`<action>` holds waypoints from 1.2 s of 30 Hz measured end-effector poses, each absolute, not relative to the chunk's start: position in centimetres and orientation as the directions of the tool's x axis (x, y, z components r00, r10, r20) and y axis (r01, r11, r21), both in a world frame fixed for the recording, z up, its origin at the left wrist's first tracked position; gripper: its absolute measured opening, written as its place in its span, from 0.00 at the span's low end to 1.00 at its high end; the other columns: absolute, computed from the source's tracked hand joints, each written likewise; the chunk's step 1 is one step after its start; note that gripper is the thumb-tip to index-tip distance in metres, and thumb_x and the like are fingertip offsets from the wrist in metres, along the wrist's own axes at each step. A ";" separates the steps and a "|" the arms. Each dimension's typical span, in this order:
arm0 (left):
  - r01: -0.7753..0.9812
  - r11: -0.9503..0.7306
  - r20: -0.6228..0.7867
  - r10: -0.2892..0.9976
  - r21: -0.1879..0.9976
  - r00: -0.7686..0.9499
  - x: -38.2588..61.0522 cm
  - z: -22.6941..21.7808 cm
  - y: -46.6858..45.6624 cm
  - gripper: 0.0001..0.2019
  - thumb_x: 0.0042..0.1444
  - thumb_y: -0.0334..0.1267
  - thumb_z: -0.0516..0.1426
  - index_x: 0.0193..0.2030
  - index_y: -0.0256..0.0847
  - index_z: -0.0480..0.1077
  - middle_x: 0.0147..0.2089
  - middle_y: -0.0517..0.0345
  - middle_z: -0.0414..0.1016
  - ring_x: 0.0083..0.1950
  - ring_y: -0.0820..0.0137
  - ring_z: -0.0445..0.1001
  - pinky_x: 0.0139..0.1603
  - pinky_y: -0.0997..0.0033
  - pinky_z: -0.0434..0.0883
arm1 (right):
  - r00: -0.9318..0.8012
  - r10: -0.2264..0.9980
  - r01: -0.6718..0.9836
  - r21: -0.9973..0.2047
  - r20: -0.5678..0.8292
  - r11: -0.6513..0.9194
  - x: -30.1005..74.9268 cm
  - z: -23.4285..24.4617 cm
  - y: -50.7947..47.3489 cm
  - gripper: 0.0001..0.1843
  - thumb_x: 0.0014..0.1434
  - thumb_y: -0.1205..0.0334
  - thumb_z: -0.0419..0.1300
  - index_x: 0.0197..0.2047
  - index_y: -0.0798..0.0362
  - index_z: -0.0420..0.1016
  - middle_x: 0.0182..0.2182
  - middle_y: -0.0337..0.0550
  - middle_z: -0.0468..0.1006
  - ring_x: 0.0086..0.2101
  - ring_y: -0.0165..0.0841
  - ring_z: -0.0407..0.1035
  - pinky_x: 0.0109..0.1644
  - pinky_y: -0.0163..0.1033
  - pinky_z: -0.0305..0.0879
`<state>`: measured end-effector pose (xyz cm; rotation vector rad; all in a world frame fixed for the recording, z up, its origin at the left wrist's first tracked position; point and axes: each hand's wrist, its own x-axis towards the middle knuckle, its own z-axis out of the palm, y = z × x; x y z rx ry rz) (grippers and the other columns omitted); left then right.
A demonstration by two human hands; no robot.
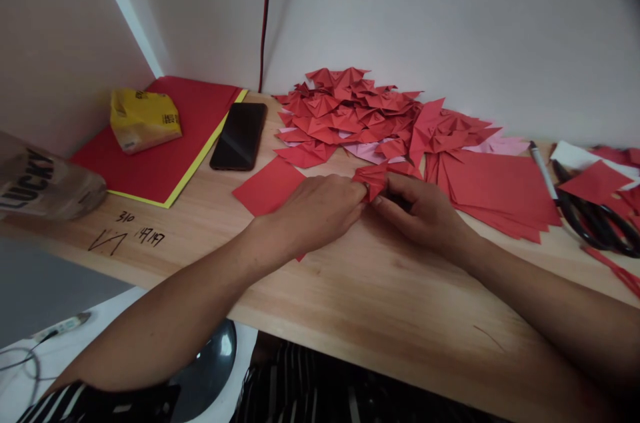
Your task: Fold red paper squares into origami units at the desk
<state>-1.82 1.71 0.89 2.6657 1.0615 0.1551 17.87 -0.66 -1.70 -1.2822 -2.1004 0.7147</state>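
A small folded piece of red paper (373, 178) is pinched between my two hands above the wooden tabletop. On its left side my left hand (325, 204) grips it, knuckles up, with fingers closed. From the right, the thumb and forefinger of my right hand (423, 206) close on its edge. Under and beyond my left hand lies a flat red sheet (267, 184), partly covered by it. Just behind the hands rises a heap of folded red and pink paper shapes (345, 110). Right of my right hand is a fanned stack of red paper (505, 186).
A black phone (239, 136) lies at left, beside large red and yellow sheets (200, 110) carrying a yellow packet (145, 120). A clear container marked LUCKY (55, 186) stands at far left. Black-handled scissors (595, 216), a pen (543, 168) and paper scraps lie right.
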 end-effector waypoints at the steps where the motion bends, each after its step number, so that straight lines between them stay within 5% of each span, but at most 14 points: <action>1: 0.660 -0.695 -0.001 0.688 0.286 0.726 -1.8 0.9 1.7 0.13 0.65 0.36 0.47 0.40 0.37 0.72 0.39 0.49 0.78 0.39 0.61 0.77 0.35 0.66 0.68 | -0.376 0.907 0.604 -0.693 0.188 0.394 17.9 -1.7 -0.7 0.05 0.62 0.62 0.56 0.36 0.51 0.72 0.28 0.39 0.73 0.27 0.32 0.65 0.31 0.38 0.59; 27: 0.668 -0.679 0.022 0.706 0.303 0.708 -1.8 0.7 1.9 0.13 0.65 0.38 0.47 0.40 0.36 0.72 0.39 0.48 0.77 0.40 0.61 0.75 0.38 0.64 0.68 | -0.333 0.926 0.593 -0.723 0.180 0.354 17.8 -1.7 -0.6 0.06 0.62 0.61 0.55 0.35 0.51 0.72 0.29 0.41 0.74 0.29 0.34 0.66 0.32 0.39 0.60; 36: 0.622 -0.638 0.119 0.735 0.454 0.667 -1.6 0.1 2.3 0.10 0.61 0.38 0.50 0.31 0.38 0.68 0.31 0.56 0.73 0.32 0.69 0.68 0.31 0.69 0.58 | -0.320 0.929 0.564 -0.751 0.183 0.343 18.0 -2.0 -0.6 0.07 0.62 0.60 0.55 0.32 0.51 0.70 0.31 0.42 0.76 0.31 0.35 0.69 0.33 0.39 0.61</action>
